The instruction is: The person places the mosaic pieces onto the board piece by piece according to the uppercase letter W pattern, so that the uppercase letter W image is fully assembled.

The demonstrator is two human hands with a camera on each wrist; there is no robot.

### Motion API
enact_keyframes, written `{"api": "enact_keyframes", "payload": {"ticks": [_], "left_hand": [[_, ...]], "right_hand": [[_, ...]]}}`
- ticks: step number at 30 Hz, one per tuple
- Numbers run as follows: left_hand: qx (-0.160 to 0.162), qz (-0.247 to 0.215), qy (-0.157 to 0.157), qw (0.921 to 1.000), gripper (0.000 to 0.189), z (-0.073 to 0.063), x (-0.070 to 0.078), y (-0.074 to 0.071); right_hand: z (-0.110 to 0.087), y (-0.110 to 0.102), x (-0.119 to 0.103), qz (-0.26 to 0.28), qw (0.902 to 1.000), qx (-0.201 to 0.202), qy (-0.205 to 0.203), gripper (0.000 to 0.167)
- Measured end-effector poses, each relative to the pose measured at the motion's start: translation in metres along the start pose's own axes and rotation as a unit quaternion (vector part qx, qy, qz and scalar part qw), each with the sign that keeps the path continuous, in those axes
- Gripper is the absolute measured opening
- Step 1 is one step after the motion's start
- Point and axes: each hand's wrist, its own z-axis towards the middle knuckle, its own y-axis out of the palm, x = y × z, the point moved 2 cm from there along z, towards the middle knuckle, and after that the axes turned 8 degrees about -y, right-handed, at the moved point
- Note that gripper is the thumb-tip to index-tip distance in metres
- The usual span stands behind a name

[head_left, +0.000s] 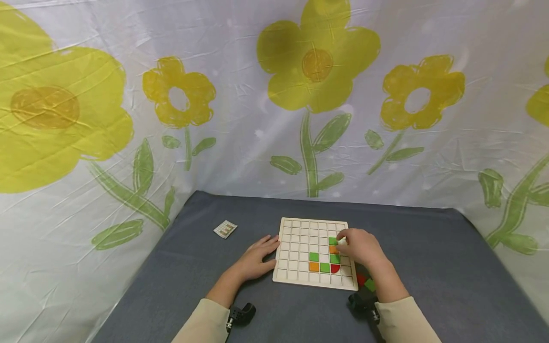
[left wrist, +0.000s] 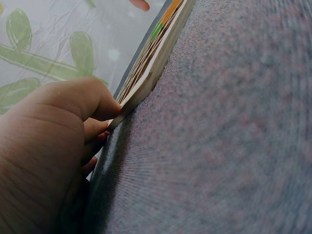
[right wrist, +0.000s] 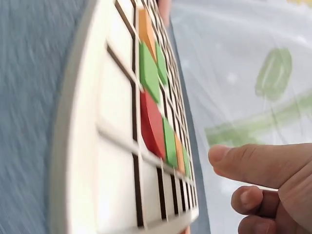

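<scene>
A pale square grid board [head_left: 296,276] lies on the table, holding green, orange and red tiles in its right half. My left hand [head_left: 255,259] touches the board's left edge with extended fingers; in the left wrist view its thumb [left wrist: 100,100] meets the rim near a corner. Over the right side is my right hand [head_left: 362,245], its fingertips close to a green tile [head_left: 332,241] and an orange tile [head_left: 333,249]. Thumb and fingers stand apart in the right wrist view, with no tile visible between them. A red tile with a rounded side [right wrist: 152,124] sits lower in that column.
Loose red [head_left: 361,278] and green [head_left: 370,285] tiles lie off the board's lower right corner, partly hidden by the right wrist. A small card with a grid pattern [head_left: 225,229] lies left of the board. Behind the grey table [head_left: 249,209] hangs a flower-printed cloth [head_left: 240,143].
</scene>
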Motion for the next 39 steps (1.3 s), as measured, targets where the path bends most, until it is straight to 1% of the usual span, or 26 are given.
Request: {"api": "enact_keyframes", "payload": {"ticks": [7,11,17,23,30,35,39], "left_hand": [[-0.001,-0.003,0.003,1.0,0.059,-0.001,0.0,0.0],[-0.001,-0.003,0.004,1.0,0.059,-0.001,0.0,-0.001],[-0.004,-0.007,0.004,1.0,0.059,-0.002,0.001,-0.002],[-0.005,-0.004,0.001,1.0,0.059,-0.001,0.001,-0.002],[-0.006,0.0,-0.002,1.0,0.058,-0.001,0.001,-0.001],[-0.003,-0.001,-0.002,1.0,0.059,-0.001,0.001,-0.002],[-0.003,0.0,-0.001,1.0,0.059,0.0,0.0,-0.001]], "right_hand": [[-0.006,-0.011,0.026,0.027,0.999,0.007,0.035,0.03],[-0.009,-0.013,0.04,0.025,0.9981,0.004,0.056,0.033],[-0.01,-0.012,0.054,-0.001,0.9969,-0.014,0.077,0.037],[-0.011,-0.009,0.059,-0.002,0.9959,-0.024,0.087,0.033],[-0.011,-0.007,0.062,-0.014,0.9958,-0.016,0.09,0.029],[-0.013,-0.014,0.061,-0.014,0.9959,-0.006,0.09,0.029],[-0.015,-0.023,0.055,-0.008,0.9965,0.015,0.082,0.03]]}}
